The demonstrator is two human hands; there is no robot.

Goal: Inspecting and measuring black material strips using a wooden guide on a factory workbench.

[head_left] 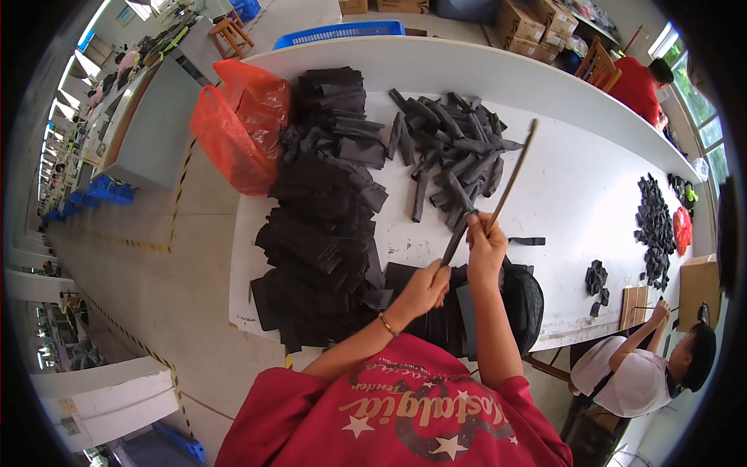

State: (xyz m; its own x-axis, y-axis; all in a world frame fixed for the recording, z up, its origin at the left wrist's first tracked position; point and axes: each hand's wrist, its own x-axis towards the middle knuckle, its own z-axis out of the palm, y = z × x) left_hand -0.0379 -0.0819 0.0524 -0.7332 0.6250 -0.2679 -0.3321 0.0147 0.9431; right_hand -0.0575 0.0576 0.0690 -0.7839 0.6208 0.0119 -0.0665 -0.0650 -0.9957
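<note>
Place: a garment or textile workshop floor, seen from above a seated worker.
Work surface: a long white table (591, 167) runs out ahead of the hands, strewn with cut goods.
Materials: stacks of flat black fabric pieces (323, 233) lie left of the hands; a heap of narrow black strips (451, 148) sits just beyond them.
Storage: an orange plastic bag (241, 124) hangs far left; cardboard boxes (529, 23) and a blue crate (342, 31) stand past the table.
Staff: a second worker (646, 370) sits to the right, beside more black pieces (654, 226).
</note>
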